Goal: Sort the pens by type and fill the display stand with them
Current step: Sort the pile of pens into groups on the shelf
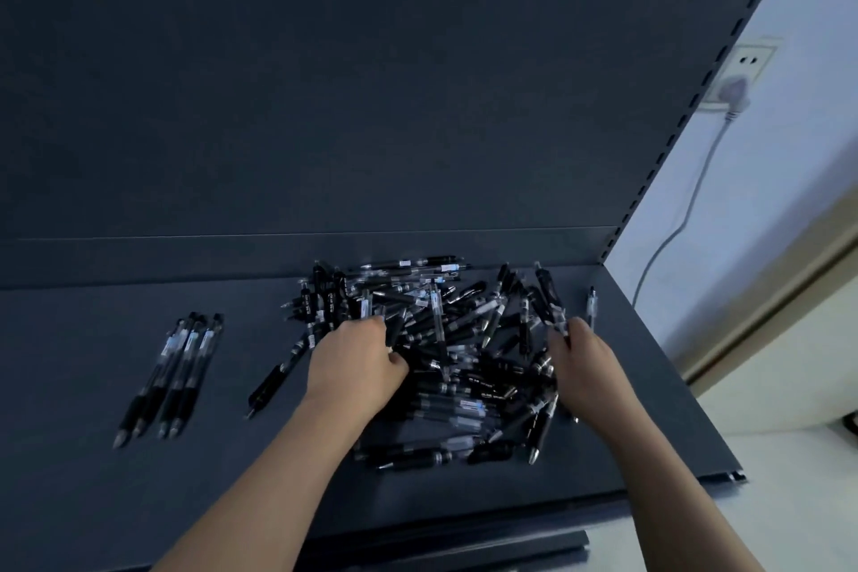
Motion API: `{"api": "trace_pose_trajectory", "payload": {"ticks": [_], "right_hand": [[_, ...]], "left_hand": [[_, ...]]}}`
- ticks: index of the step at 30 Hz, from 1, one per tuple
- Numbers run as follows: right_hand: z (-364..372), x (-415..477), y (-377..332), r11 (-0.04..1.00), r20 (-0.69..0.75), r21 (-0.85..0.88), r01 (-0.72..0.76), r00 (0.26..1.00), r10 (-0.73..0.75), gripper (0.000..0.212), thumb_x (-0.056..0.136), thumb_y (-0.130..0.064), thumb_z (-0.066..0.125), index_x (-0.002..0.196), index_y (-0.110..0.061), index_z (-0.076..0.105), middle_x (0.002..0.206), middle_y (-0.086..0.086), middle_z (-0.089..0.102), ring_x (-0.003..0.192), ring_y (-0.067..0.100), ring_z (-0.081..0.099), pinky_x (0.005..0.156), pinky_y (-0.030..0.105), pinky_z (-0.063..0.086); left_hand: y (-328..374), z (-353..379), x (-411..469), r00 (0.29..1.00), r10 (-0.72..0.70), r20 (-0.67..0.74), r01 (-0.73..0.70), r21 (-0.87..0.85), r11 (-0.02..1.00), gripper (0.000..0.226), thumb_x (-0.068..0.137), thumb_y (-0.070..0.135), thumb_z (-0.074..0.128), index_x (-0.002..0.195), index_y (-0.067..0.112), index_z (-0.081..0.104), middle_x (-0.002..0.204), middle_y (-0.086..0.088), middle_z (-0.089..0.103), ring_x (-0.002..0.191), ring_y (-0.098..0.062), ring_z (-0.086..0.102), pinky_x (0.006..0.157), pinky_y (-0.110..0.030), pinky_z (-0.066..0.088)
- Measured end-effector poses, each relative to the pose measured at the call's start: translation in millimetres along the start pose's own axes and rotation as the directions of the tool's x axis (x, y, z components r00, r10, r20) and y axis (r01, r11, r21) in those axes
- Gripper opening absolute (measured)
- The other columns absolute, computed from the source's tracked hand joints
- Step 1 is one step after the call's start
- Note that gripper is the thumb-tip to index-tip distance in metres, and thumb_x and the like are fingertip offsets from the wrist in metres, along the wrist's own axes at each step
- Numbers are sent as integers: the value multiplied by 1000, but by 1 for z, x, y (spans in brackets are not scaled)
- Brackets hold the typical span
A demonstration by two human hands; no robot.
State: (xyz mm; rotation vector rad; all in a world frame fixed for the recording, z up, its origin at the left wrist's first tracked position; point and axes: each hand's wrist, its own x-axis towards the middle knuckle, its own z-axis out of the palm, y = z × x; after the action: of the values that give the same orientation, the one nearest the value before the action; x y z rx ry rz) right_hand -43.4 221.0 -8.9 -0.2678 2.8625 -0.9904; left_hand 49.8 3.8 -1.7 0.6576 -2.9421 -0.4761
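Note:
A big heap of black and clear-barrelled pens (459,348) lies on the dark shelf (139,502) of the display stand, right of centre. My left hand (357,362) sits on the heap's left side, fingers curled into the pens and gripping some of them. On the right edge of the heap, my right hand (582,358) has its fingers curled round a dark pen. A small row of several clear pens with black grips (174,374) lies side by side far to the left. One black pen (278,374) lies alone between that row and the heap.
The stand's dark back panel (325,84) rises behind the shelf, with a slotted upright (687,116) on its right edge. A single pen (591,304) lies near the shelf's right end. A wall socket with plug and cable (738,84) is on the right wall.

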Motion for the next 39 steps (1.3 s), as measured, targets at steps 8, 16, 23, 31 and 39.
{"api": "trace_pose_trajectory", "payload": {"ticks": [8, 16, 23, 31, 39], "right_hand": [[-18, -11, 42, 993, -88, 10, -114, 990, 114, 33, 99, -27, 46, 69, -13, 38, 68, 1, 48, 63, 19, 46, 50, 26, 27], [-8, -23, 55, 981, -29, 122, -150, 988, 155, 29, 101, -24, 43, 73, -14, 39, 70, 2, 48, 62, 15, 45, 51, 29, 28], [0, -26, 48, 973, -14, 184, -137, 990, 142, 35, 97, -28, 51, 67, -18, 36, 64, -5, 42, 64, 16, 42, 52, 27, 28], [5, -8, 31, 939, -44, 137, -317, 945, 325, 53, 70, -51, 74, 65, -11, 39, 60, 4, 42, 55, 21, 38, 50, 28, 29], [-2, 2, 22, 937, -17, 48, -346, 938, 347, 45, 72, -30, 67, 58, -14, 26, 51, -1, 28, 48, 19, 25, 45, 24, 23]], "left_hand": [[34, 3, -7, 975, 223, 9, -200, -405, 892, 21, 99, 29, 47, 119, 26, 51, 82, 8, 64, 55, -2, 54, 53, -16, 44], [61, 13, -14, 921, 318, 226, -121, -611, 782, 32, 100, 11, 36, 111, 28, 60, 86, 8, 61, 60, -4, 52, 56, -11, 43], [63, 14, -9, 907, 390, 161, -213, -623, 753, 51, 94, -1, 51, 126, 38, 57, 117, 21, 55, 94, 6, 58, 67, -3, 44], [52, 7, 6, 930, 367, -28, -348, -390, 852, 19, 83, 24, 72, 100, 30, 69, 86, 15, 57, 76, 1, 55, 70, -8, 41], [49, 16, 17, 925, 378, 25, -365, -210, 907, 36, 85, 11, 67, 112, 34, 61, 89, 17, 50, 78, -1, 51, 67, -10, 38]]}}
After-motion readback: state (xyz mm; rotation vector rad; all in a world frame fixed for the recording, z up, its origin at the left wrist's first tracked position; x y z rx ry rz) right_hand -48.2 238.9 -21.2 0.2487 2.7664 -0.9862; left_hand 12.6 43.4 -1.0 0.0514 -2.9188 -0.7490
